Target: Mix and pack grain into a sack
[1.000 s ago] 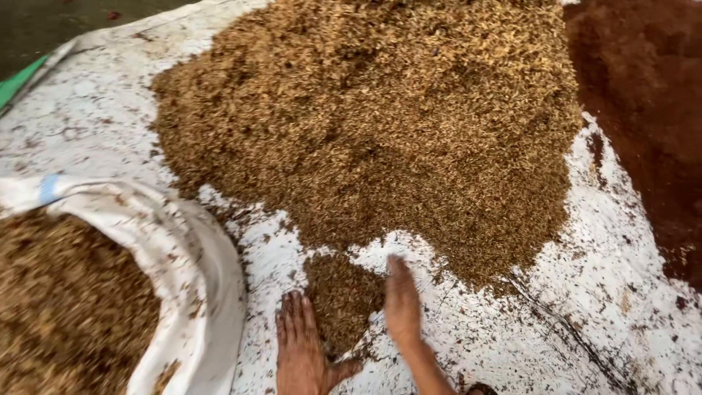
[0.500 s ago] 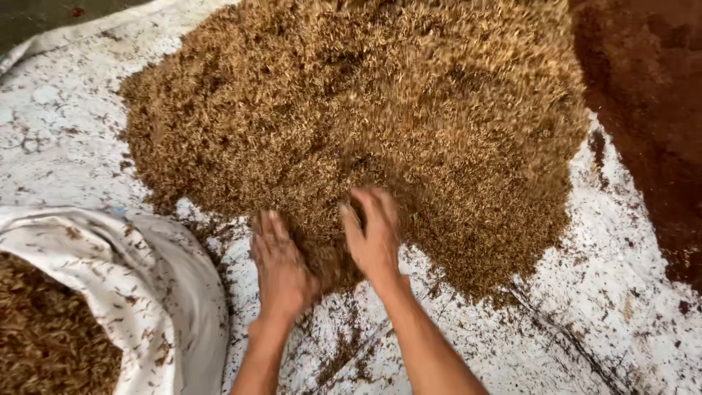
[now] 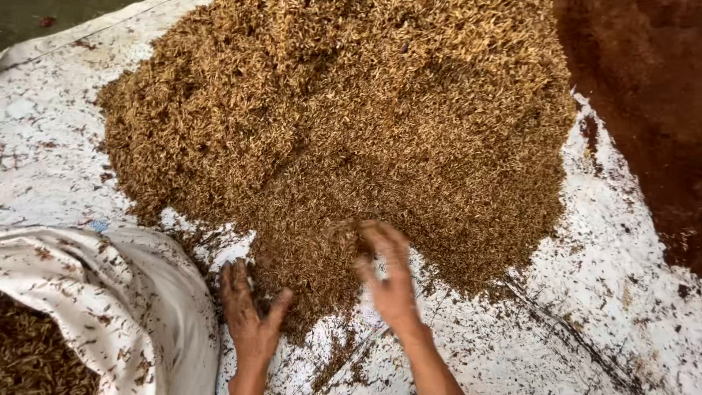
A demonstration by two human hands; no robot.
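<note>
A big heap of golden-brown husk-like grain (image 3: pixel 344 124) lies on a stained white sheet (image 3: pixel 629 307). My left hand (image 3: pixel 248 314) rests flat on the sheet, fingers spread, against the near left edge of the heap. My right hand (image 3: pixel 387 274) is blurred, palm down with fingers apart, on the heap's near edge. A small mound of grain (image 3: pixel 314 271) sits between the two hands. Neither hand grips anything.
A white sack (image 3: pixel 110 307) with rolled-down rim stands at the lower left, partly filled with the same grain (image 3: pixel 36 358). A dark reddish-brown pile (image 3: pixel 651 95) lies at the right. Grey floor (image 3: pixel 44 14) shows at the top left.
Both hands pushed forward into the heap, then drew back toward me, dragging a mound of grain between them. The view shifted so less of the sack shows.
</note>
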